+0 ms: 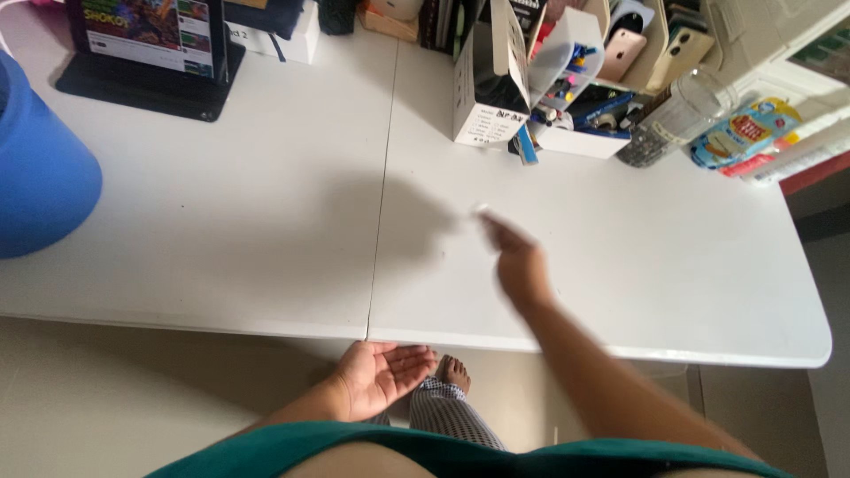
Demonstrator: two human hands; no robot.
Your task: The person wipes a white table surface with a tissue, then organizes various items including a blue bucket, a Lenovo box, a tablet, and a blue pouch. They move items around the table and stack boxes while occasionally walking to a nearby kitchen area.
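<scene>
Right hand (518,265) over bare table (266,230); left hand (381,376) below edge.

The person wore a teal-green top (443,451) — its rounded front edge filled the bottom of the view. Both forearms were bare, without sleeves. Below showed trousers (447,414) in a fine black-and-white check — and one bare foot (453,372).

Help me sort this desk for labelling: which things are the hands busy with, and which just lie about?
In hand:
right hand, blurred, reaching over the white table
left hand, open palm up below the table edge, empty

Lying about:
blue bin
tablet
white box
organiser
phones
glass jar
</scene>
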